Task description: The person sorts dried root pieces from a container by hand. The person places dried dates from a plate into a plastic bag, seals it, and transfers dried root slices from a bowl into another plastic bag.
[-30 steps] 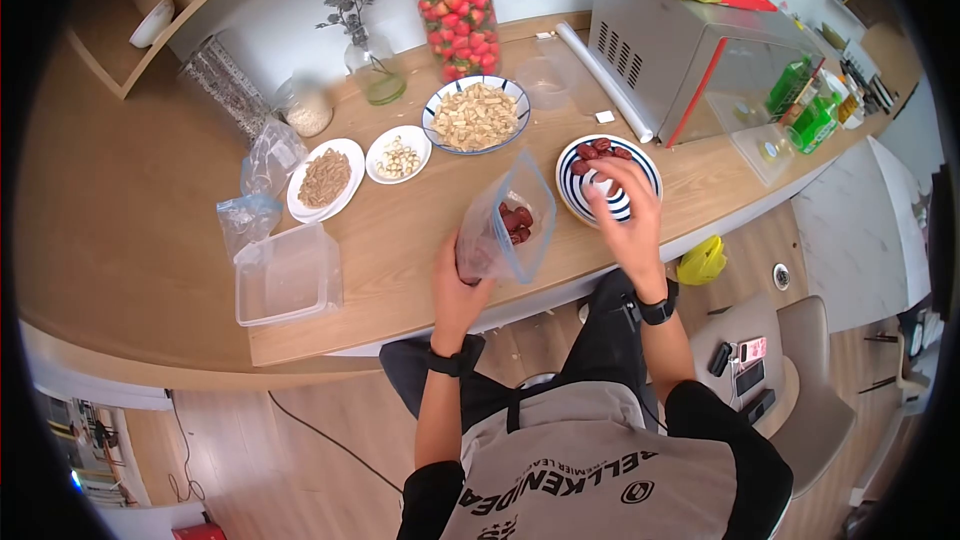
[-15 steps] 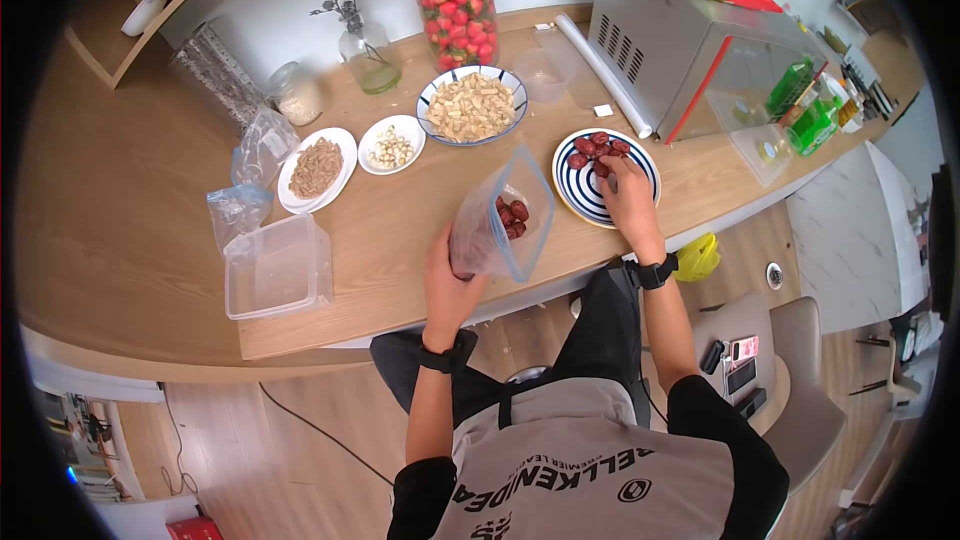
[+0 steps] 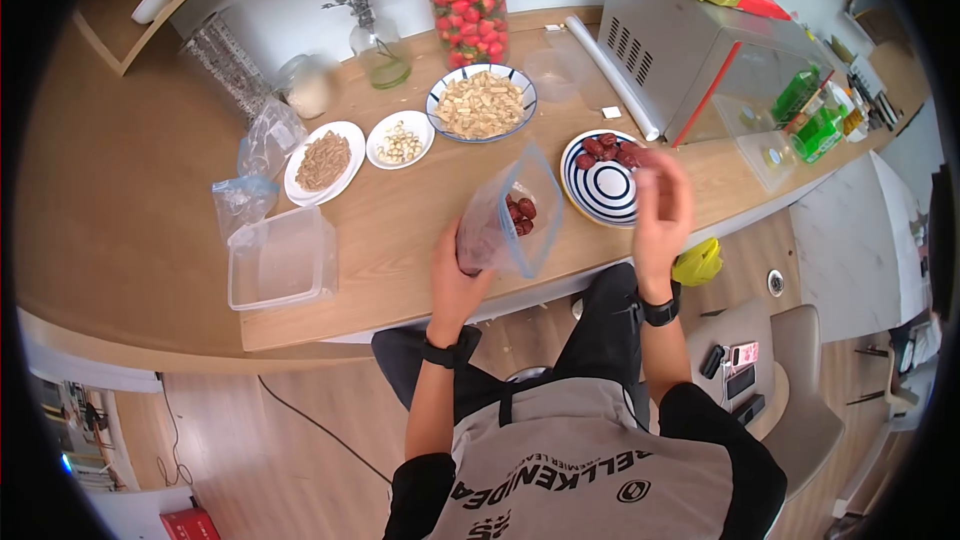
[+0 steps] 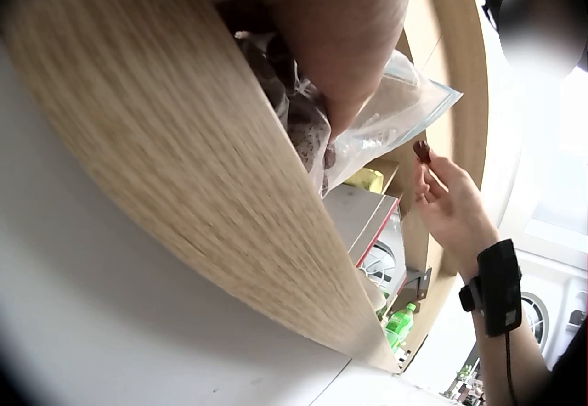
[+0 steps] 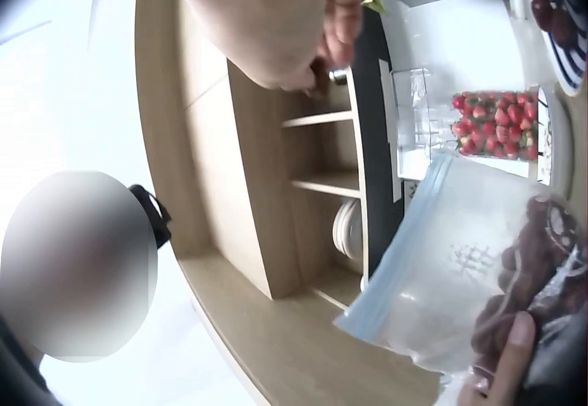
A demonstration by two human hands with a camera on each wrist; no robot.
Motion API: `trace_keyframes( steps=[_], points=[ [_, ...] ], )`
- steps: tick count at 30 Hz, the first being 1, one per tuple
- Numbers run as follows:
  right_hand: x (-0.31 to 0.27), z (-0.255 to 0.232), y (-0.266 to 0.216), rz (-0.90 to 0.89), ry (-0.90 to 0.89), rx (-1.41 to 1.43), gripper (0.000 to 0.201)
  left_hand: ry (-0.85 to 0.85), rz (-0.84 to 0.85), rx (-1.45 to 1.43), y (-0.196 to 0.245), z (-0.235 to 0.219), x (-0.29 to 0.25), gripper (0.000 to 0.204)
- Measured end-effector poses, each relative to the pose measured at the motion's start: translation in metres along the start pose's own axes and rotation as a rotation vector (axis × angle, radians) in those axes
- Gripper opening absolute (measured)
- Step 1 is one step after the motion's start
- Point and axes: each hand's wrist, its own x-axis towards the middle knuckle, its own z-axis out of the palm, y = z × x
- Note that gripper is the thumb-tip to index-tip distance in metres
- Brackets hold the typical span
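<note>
My left hand [image 3: 460, 278] grips a clear zip bag [image 3: 492, 232] from its lower side, and the mouth of the bag gapes toward the right. Inside lie several red dates [image 3: 521, 215], which in the right wrist view fill the bottom of the bag. My right hand [image 3: 664, 210] is raised over the right edge of a blue-and-white striped plate [image 3: 607, 186]. Between its thumb and fingertips it pinches a single red date [image 4: 422, 151], best seen in the left wrist view. More red dates [image 3: 597, 148] sit at the far side of that plate.
Behind the bag stand a bowl of pale chopped pieces [image 3: 481, 105], a small white plate [image 3: 378, 153] and a plate of brown strips [image 3: 325, 160]. A clear plastic box [image 3: 282, 258] is at left. Further back are a strawberry container [image 3: 469, 20], a white roll [image 3: 612, 77] and a microwave [image 3: 670, 45].
My right hand reached down to the dates on the striped plate, took one and lifted it up and right. The left hand has kept the bag in nearly the same place.
</note>
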Motion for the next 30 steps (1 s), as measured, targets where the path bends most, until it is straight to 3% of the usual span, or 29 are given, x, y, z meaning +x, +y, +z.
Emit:
trace_keyframes(
  steps=[2, 6, 9, 12, 13, 20, 27, 30],
  points=[
    [0.003, 0.003, -0.013, -0.16, -0.338, -0.109, 0.023, -0.013, 0.0, -0.017, 0.003, -0.001, 0.002, 0.075],
    [0.01, -0.001, 0.02, -0.066, -0.336, -0.16, 0.02, -0.001, -0.006, -0.018, 0.004, -0.001, 0.002, 0.073],
    [0.024, -0.017, 0.08, -0.212, -0.328, -0.604, 0.027, -0.007, -0.005, 0.015, 0.005, -0.002, 0.002, 0.073],
    [0.027, -0.026, 0.103, -0.168, -0.398, -0.754, 0.031, -0.012, -0.04, -0.031, 0.005, -0.001, 0.002, 0.073],
    [0.026, -0.027, 0.109, -0.136, -0.425, -0.75, 0.038, -0.011, -0.043, -0.035, 0.004, 0.0, 0.002, 0.073],
    [0.025, -0.023, 0.103, -0.013, -0.423, -0.717, 0.036, -0.005, 0.0, 0.03, 0.007, -0.003, 0.002, 0.076],
    [0.024, -0.026, 0.117, -0.087, -0.4, -0.749, 0.034, -0.008, -0.01, 0.076, 0.004, -0.003, 0.0, 0.077],
    [0.022, -0.025, 0.114, -0.042, -0.364, -0.689, 0.032, -0.031, -0.042, 0.067, 0.003, -0.004, 0.0, 0.079]
  ],
)
